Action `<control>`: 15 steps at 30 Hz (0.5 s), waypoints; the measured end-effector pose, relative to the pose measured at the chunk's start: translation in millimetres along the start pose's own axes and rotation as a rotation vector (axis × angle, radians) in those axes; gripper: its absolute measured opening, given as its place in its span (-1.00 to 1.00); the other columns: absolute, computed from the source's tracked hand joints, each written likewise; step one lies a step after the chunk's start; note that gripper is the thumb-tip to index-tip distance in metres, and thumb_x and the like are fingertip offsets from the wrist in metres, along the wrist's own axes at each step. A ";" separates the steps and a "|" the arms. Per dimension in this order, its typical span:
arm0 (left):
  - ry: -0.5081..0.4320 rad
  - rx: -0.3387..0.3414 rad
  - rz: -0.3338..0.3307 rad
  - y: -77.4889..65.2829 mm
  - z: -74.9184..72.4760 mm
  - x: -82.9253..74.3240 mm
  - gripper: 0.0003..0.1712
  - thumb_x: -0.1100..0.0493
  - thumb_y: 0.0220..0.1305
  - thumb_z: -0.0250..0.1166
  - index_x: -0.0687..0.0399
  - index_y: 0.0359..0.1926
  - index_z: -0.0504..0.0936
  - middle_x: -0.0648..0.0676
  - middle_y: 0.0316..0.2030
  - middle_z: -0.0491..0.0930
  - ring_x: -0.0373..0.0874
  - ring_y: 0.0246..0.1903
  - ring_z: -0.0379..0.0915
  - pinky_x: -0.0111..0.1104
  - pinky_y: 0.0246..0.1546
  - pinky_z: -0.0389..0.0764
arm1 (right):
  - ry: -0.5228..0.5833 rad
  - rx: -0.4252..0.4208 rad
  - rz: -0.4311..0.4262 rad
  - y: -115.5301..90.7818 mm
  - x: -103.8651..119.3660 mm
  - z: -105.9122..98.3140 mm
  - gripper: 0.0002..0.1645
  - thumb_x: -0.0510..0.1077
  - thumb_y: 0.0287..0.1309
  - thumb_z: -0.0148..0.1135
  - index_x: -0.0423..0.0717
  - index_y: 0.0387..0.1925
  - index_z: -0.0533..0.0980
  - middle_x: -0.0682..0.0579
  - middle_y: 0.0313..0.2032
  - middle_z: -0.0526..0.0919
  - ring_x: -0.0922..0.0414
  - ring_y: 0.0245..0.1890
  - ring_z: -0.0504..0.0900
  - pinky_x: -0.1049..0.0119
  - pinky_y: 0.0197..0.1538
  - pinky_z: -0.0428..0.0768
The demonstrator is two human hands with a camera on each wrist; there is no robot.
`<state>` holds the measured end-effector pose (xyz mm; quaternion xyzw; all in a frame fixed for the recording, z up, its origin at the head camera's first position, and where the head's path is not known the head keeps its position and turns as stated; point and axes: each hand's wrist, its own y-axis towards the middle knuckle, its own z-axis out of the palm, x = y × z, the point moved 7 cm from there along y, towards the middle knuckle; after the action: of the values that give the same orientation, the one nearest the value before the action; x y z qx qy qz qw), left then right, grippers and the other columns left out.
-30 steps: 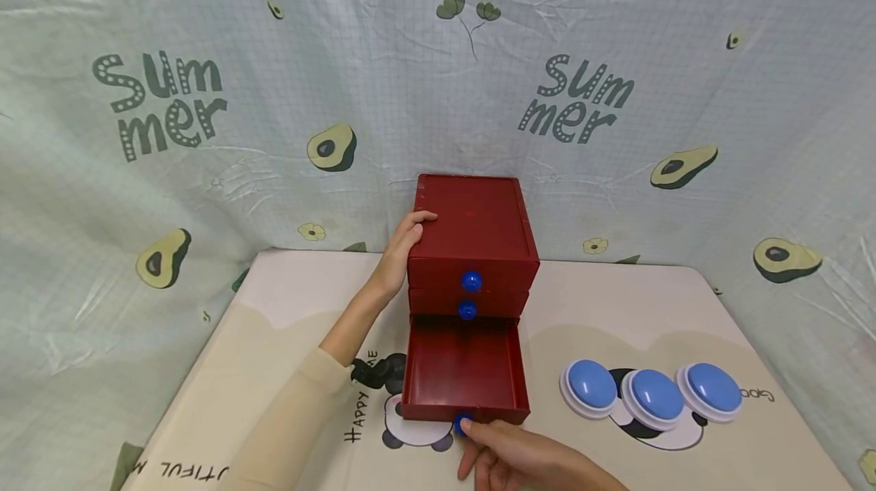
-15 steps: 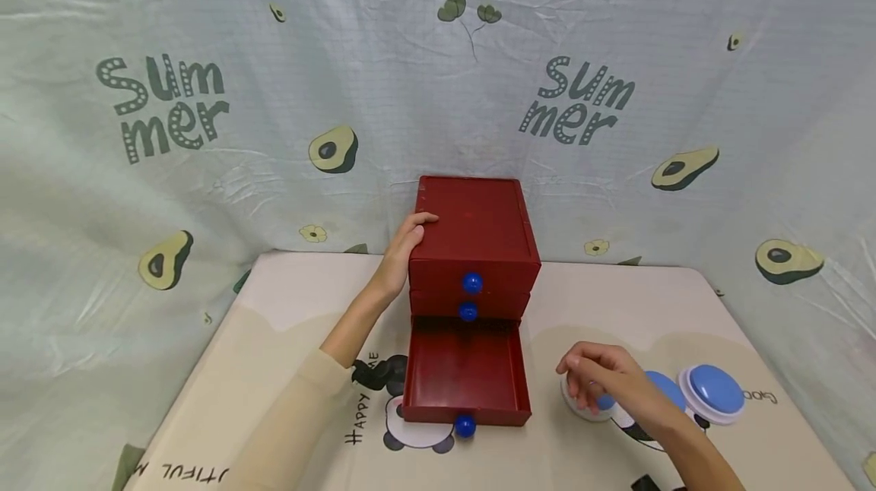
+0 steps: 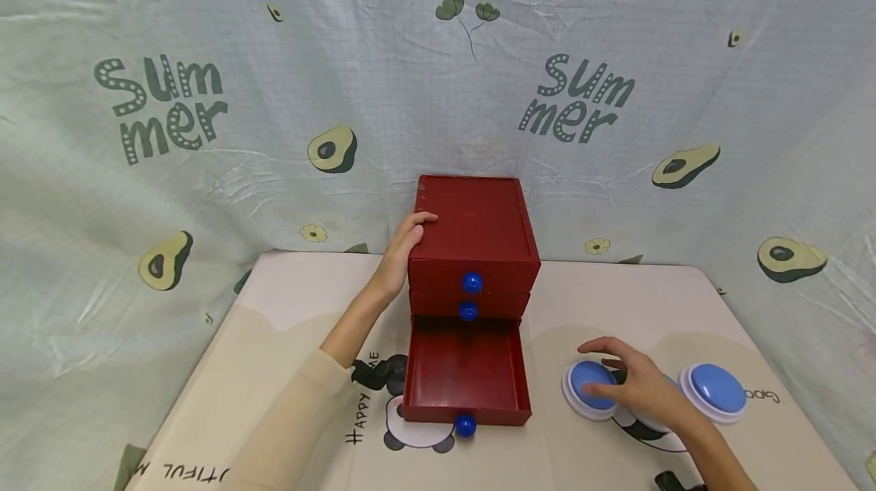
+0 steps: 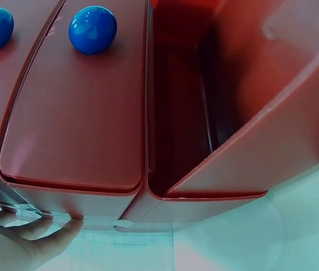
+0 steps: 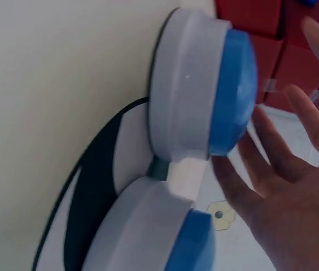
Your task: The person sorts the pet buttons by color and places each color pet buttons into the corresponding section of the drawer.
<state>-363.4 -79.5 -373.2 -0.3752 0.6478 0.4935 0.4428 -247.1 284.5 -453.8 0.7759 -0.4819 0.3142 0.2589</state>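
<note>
A red cabinet with several drawers (image 3: pixel 472 221) stands in the middle of the table. My left hand (image 3: pixel 395 259) rests against its left side, fingertips over the top edge; the left wrist view has its fingers (image 4: pixel 60 237) along the side wall. The bottom drawer (image 3: pixel 493 416) is pulled out, its inside bare, with a blue knob (image 3: pixel 465 426) on the front. Two upper drawers are closed. To the right, my right hand (image 3: pixel 639 384) hovers with spread fingers over the leftmost blue push button (image 3: pixel 587 374). In the right wrist view the fingers are close beside the button's blue dome (image 5: pixel 235 93).
Two more blue push buttons stand to the right; the middle one is mostly behind my right hand, the far one (image 3: pixel 718 388) in plain sight. A printed cloth (image 3: pixel 383 58) hangs behind the table. Black straps show at both wrists.
My right hand has let go of the bottom drawer's knob, moved right to the leftmost button, and spread its fingers. The left hand and cabinet stay put.
</note>
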 end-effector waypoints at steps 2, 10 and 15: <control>-0.001 -0.002 0.000 0.1 -0.3 0.6 -0.49 0.03 0.62 -0.28 0.07 0.39 0.35 0.15 0.43 0.26 0.09 0.40 0.15 0.04 0.40 0.14 | -0.050 0.033 0.025 -0.3 -4.9 4.0 -0.26 0.00 0.02 0.61 -0.10 0.22 0.52 -0.07 0.16 0.65 0.25 0.17 0.58 0.37 0.17 0.59; 0.000 -0.002 -0.001 -0.8 0.8 2.1 -0.49 0.03 0.62 -0.28 0.05 0.39 0.35 0.14 0.43 0.26 0.08 0.39 0.17 0.03 0.38 0.16 | -0.092 0.167 0.149 -3.5 -19.2 18.2 -0.10 0.02 -0.13 0.67 0.03 0.29 0.47 -0.14 0.29 0.55 -0.19 0.24 0.52 -0.06 0.11 0.62; -0.002 -0.007 0.002 -0.3 0.0 1.7 -0.49 0.03 0.62 -0.28 0.05 0.38 0.36 0.14 0.42 0.28 0.08 0.38 0.18 0.03 0.38 0.16 | -0.148 0.188 0.084 -2.2 -18.1 17.7 -0.07 0.02 -0.16 0.68 0.02 0.30 0.46 -0.13 0.27 0.57 -0.12 0.19 0.54 0.25 0.01 0.60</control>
<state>-363.7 -79.7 -374.9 -0.3754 0.6459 0.4967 0.4417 -247.0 283.4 -479.2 0.7970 -0.5003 0.3103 0.1352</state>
